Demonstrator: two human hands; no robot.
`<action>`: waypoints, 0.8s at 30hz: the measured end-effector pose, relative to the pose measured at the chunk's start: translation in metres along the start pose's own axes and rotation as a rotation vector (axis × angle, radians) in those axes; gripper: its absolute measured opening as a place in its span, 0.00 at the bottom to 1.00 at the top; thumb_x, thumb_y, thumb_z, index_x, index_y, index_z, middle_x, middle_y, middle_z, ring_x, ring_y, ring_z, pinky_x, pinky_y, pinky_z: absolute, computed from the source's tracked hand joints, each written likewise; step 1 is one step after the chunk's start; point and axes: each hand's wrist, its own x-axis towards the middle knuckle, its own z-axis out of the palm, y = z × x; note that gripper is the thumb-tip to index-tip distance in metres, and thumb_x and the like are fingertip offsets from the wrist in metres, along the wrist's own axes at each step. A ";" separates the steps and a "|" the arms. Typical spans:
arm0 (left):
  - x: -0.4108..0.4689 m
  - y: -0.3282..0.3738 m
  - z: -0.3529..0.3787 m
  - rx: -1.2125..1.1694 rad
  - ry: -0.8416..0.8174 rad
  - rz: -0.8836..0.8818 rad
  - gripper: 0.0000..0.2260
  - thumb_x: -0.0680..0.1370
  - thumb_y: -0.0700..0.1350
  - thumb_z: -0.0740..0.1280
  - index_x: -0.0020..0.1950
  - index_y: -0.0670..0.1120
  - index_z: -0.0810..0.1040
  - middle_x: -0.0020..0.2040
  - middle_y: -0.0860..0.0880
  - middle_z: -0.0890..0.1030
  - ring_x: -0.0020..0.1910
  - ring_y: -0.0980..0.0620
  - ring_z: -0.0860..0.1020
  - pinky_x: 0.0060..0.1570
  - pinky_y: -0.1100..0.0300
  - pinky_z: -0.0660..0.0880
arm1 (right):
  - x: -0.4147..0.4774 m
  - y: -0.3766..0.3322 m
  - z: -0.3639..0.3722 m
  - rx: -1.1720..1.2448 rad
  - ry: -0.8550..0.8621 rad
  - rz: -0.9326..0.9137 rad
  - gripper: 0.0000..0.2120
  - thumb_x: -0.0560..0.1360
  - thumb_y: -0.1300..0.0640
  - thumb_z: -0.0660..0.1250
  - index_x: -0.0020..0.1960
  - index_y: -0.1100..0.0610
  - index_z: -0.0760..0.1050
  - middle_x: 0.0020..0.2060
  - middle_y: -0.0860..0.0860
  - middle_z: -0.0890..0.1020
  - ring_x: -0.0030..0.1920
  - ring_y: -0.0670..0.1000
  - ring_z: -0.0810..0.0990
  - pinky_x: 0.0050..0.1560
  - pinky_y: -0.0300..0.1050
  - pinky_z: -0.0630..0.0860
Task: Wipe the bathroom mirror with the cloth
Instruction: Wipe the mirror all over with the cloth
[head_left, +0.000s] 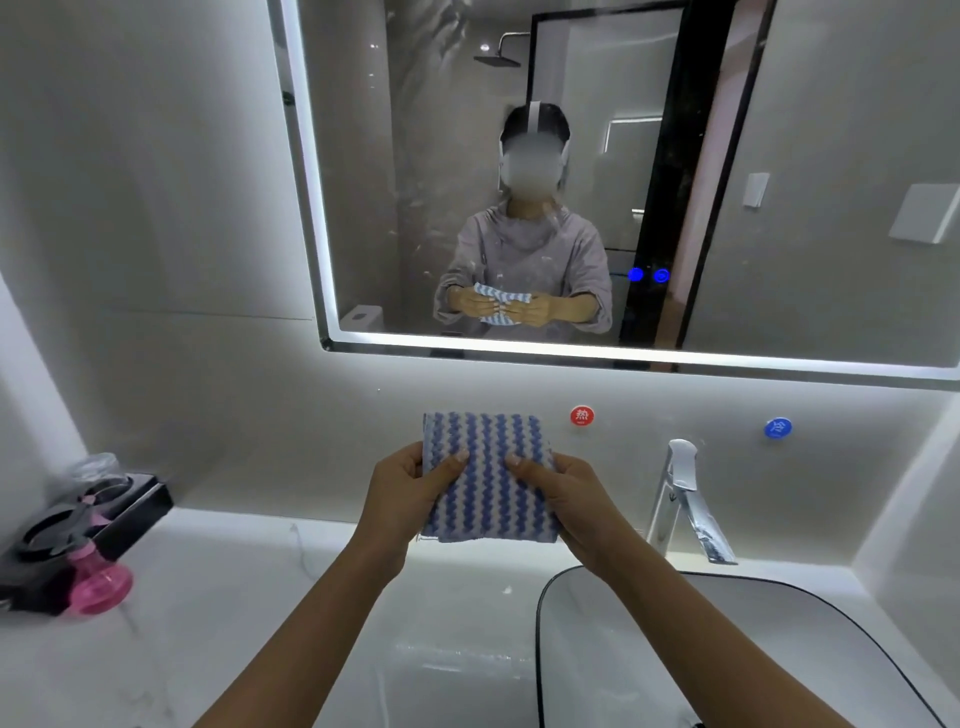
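A folded cloth (485, 478) with blue and white wavy stripes is held up flat in front of me, below the mirror. My left hand (402, 491) grips its left edge and my right hand (569, 493) grips its right edge, thumbs on the front. The lit-edged bathroom mirror (415, 156) hangs on the wall above, its glass marked with smears and streaks. It reflects a person holding the cloth. The cloth is well below the glass and not touching it.
A chrome tap (683, 499) stands at the right behind a black-rimmed white basin (727, 649). A black tray (135, 512) with a pink bottle (98, 579) sits at the left of the white counter (260, 597). Red (582, 415) and blue (777, 428) round labels mark the wall.
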 end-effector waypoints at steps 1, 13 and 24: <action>0.004 0.000 -0.006 0.000 0.000 -0.002 0.06 0.75 0.46 0.71 0.50 0.47 0.82 0.45 0.50 0.86 0.43 0.50 0.85 0.42 0.57 0.82 | 0.003 0.001 0.006 0.006 -0.007 0.005 0.15 0.71 0.51 0.72 0.51 0.60 0.80 0.46 0.54 0.86 0.47 0.56 0.85 0.47 0.49 0.81; 0.075 0.006 -0.120 0.002 -0.125 -0.024 0.08 0.75 0.46 0.71 0.52 0.45 0.82 0.45 0.48 0.86 0.43 0.48 0.85 0.39 0.60 0.81 | 0.060 0.008 0.120 0.228 -0.027 0.132 0.20 0.67 0.52 0.73 0.54 0.63 0.79 0.49 0.58 0.85 0.48 0.57 0.85 0.42 0.45 0.81; 0.121 0.005 -0.171 -0.049 -0.228 -0.046 0.06 0.74 0.45 0.71 0.49 0.46 0.82 0.44 0.49 0.86 0.42 0.48 0.85 0.37 0.60 0.81 | 0.090 0.002 0.173 0.426 -0.067 0.187 0.28 0.67 0.53 0.74 0.62 0.64 0.73 0.55 0.62 0.82 0.54 0.61 0.82 0.49 0.52 0.81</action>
